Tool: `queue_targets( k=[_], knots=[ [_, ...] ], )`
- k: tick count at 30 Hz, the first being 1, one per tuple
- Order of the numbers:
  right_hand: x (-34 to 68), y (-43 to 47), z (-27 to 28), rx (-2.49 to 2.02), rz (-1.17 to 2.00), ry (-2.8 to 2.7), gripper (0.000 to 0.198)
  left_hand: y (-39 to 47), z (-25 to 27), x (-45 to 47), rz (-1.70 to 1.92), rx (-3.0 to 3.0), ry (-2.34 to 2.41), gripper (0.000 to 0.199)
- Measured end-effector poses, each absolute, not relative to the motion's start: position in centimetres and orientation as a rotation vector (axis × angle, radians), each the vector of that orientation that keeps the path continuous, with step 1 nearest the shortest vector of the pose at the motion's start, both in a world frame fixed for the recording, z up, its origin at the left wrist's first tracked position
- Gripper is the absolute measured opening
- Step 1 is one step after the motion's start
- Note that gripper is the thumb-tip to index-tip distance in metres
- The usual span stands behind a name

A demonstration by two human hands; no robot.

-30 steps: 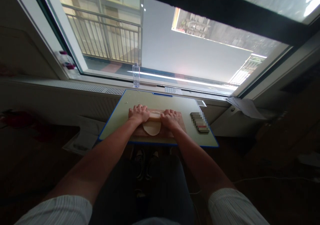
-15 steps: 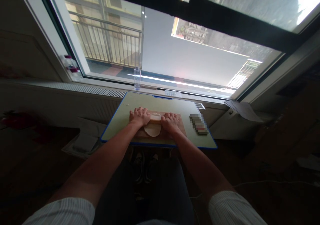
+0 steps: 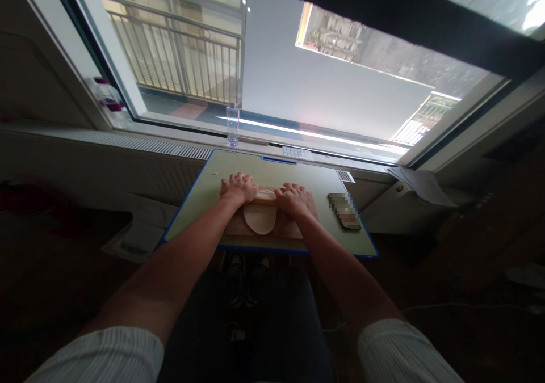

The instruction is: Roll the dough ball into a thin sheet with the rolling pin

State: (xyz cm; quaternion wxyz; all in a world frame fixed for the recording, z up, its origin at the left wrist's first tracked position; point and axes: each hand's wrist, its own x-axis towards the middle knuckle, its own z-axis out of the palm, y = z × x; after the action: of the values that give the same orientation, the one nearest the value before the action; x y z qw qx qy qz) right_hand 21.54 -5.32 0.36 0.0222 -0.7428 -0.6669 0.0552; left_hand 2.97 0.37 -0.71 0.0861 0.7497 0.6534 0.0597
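A wooden rolling pin (image 3: 265, 201) lies crosswise over a flat, pale piece of dough (image 3: 260, 221). My left hand (image 3: 239, 189) is closed over the pin's left end, and my right hand (image 3: 294, 199) is closed over its right end. Both hands hide the pin's ends, leaving only its middle in sight. Most of the visible dough spreads on the near side of the pin, with a rounded edge toward me; a little shows beyond it. Under the dough is a reddish-brown wooden board (image 3: 285, 230).
The board rests on a small pale table (image 3: 200, 213) with blue edging. A blurred-out phone-like object (image 3: 344, 210) lies at its right. A clear bottle (image 3: 232, 126) stands on the windowsill, with another bottle (image 3: 107, 93) farther left. Papers (image 3: 419, 185) lie right of the window.
Both hands and the rolling pin have shifted slightly away from me across the dough. More dough shows on the near side. The view has tilted downward a little.
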Motion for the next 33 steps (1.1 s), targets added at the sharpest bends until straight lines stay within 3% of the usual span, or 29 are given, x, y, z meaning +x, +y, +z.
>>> queue_targets(
  k=[9,33],
  knots=[
    [22.1,-2.4,-0.1,-2.327,0.268,-1.817,0.053,2.4,-0.5,3.4,0.157,2.221,1.955,0.054],
    [23.4,1.9,-1.2,-2.277,0.257,-1.807,0.063,6.2,-1.0,4.3,0.290,2.244,1.985,0.054]
  ],
)
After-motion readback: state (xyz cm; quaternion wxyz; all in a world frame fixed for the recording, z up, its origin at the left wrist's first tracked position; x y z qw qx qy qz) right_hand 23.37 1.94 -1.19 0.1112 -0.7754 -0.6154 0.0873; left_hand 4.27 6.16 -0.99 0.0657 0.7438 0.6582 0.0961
